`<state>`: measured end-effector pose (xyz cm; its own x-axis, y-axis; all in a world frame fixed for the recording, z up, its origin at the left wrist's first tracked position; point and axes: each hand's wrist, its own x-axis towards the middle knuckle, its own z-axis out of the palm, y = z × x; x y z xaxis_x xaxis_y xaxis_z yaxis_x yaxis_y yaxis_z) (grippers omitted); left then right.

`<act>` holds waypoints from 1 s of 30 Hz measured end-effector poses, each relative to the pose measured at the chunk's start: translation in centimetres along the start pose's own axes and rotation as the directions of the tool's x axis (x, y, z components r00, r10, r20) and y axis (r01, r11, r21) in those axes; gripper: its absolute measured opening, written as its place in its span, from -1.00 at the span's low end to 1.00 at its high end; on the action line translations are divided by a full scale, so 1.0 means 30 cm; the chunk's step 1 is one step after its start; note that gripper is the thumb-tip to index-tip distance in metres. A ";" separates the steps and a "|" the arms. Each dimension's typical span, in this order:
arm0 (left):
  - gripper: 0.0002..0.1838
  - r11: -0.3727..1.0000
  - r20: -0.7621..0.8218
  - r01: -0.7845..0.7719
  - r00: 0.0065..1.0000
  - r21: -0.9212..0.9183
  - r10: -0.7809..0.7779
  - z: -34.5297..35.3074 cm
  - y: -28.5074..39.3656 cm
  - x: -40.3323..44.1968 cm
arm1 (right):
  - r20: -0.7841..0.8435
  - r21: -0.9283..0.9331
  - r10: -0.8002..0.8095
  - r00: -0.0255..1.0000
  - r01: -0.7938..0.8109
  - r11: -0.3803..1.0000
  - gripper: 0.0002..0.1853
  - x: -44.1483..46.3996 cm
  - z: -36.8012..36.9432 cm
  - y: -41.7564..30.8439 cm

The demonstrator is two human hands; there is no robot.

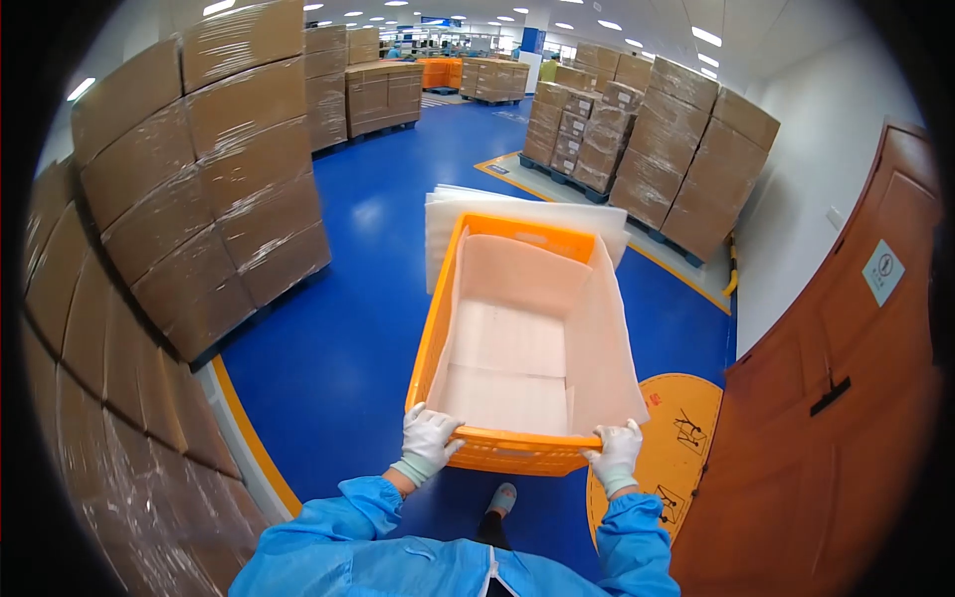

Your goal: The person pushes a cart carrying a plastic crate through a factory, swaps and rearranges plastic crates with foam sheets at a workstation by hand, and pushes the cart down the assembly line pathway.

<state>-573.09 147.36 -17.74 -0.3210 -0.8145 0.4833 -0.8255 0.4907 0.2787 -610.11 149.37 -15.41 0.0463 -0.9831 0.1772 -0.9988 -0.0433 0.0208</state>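
In front of me is an orange plastic crate [517,460], lined with pale foam sheets [510,328] and with nothing else visible inside. White foam boards [439,234] stick out beyond its far end. My left hand [429,440], in a white glove, is wrapped round the near left corner of the rim. Gripping the near right corner is my right hand [616,453], gloved the same way. Both thumbs lie over the near edge. What supports the crate underneath is hidden.
Tall stacks of wrapped cartons [249,149] line the left side. More wrapped cartons [668,149] stand on pallets at the right. A brown door [846,398] and a yellow floor marking [657,438] are close on my right. Blue floor [368,214] stretches ahead.
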 end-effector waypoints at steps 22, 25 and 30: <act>-0.61 0.950 -0.124 0.260 0.963 0.174 -0.241 0.758 -0.986 1.769 | -0.038 0.019 -0.167 0.985 0.168 0.986 -0.53 2.291 0.445 0.148; -0.61 0.951 -0.107 0.243 0.968 0.193 -0.226 0.839 -1.182 1.998 | 0.039 0.063 -0.160 0.986 0.157 0.986 -0.55 2.595 0.507 0.118; -0.62 0.957 -0.120 0.234 0.969 0.173 -0.215 0.959 -1.485 2.377 | -0.121 0.131 -0.180 0.976 0.195 0.972 -0.50 3.084 0.659 0.080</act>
<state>-572.55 58.51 -19.58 -0.0778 -0.8581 0.5076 -0.9452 0.2254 0.2361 -608.48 54.79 -18.42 0.2260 -0.9306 0.2880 -0.9636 -0.2569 -0.0741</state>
